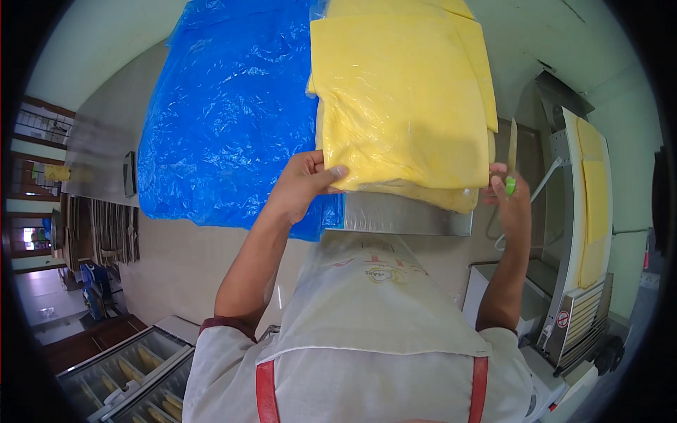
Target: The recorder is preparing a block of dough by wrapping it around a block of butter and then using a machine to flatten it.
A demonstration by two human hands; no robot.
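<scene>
Flat yellow slabs in clear wrap [402,92] lie stacked on a steel table [407,222], beside a crumpled blue plastic sheet [226,106]. My left hand [303,183] is closed on the near left corner of the top slab, thumb over it and fingers partly hidden. My right hand [511,190], at the near right corner, holds a knife [513,141] by its green handle, blade pointing away from me. Whether its fingers also touch the slab I cannot tell.
At the right stands a white machine board [592,197] with yellow slabs on it, near a white appliance [486,289]. A steel counter [106,141] and stacked flat brown sheets [106,233] are at the left. Open compartments with pale items [148,359] sit at lower left.
</scene>
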